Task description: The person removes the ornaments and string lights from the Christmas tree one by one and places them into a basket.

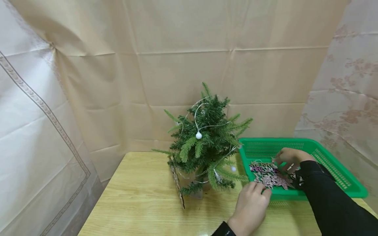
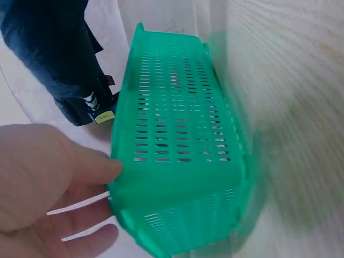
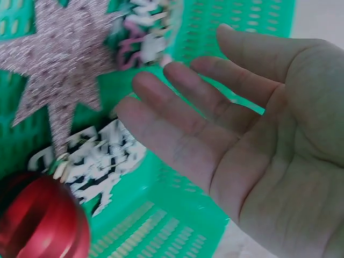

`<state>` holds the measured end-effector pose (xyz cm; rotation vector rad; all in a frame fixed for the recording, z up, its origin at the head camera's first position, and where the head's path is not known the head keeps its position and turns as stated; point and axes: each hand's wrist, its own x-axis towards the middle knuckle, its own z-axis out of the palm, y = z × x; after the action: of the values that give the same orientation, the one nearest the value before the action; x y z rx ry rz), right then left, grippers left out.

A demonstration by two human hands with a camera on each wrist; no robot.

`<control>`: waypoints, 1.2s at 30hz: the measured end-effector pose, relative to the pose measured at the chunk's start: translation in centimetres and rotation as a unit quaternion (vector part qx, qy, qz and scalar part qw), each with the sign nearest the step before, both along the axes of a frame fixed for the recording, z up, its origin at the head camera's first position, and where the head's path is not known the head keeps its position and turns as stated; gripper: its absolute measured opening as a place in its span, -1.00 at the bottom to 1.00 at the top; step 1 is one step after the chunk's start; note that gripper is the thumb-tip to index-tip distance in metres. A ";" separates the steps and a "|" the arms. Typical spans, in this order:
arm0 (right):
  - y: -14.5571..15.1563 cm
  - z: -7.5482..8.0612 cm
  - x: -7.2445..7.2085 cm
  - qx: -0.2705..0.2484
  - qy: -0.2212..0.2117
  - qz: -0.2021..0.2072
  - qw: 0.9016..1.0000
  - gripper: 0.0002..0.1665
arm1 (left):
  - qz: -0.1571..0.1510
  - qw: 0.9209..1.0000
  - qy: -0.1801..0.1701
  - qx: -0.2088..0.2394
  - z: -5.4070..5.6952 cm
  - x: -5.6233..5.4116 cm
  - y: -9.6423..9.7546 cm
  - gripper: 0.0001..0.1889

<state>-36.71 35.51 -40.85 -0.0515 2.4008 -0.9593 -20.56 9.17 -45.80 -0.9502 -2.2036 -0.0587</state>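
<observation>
My right hand reaches into a green plastic basket, holding nothing. Its fingers are loosely bent, palm showing in the right wrist view. Near the fingertips lie a pink glittery star, white lettering cut-outs and a ribbed red bauble. A colourful "Merry Christmas" sign rests among the heaped ornaments in the head view. At the basket's near left corner, my left hand holds the rim, its thumb at the edge in the left wrist view.
Left of the basket stands a small artificial Christmas tree wrapped in a wire with white bulbs. A thin brown woven piece leans at its left side. All stand on a wooden table before a beige cloth.
</observation>
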 end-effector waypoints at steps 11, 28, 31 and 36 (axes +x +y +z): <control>-3.3 2.7 1.3 -0.021 0.079 0.056 0.995 -0.24 | -0.137 0.987 -0.049 -0.061 4.6 2.6 -3.3 -0.80; -9.2 6.6 9.6 0.011 0.371 0.116 0.921 -0.48 | -0.219 0.972 0.029 0.076 9.7 4.7 -12.1 -0.76; -10.2 6.8 11.6 0.014 0.419 0.111 0.901 -0.54 | -0.233 0.966 0.059 0.093 10.0 4.6 -14.1 -0.76; -12.0 7.2 14.8 -0.019 0.472 0.094 0.876 -0.63 | -0.247 0.956 0.079 0.134 10.4 4.3 -17.5 -0.78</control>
<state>-21.88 23.47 -33.67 -0.9539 3.1406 -1.0260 -16.27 -8.37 -35.39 -1.2747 -1.7134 -0.4856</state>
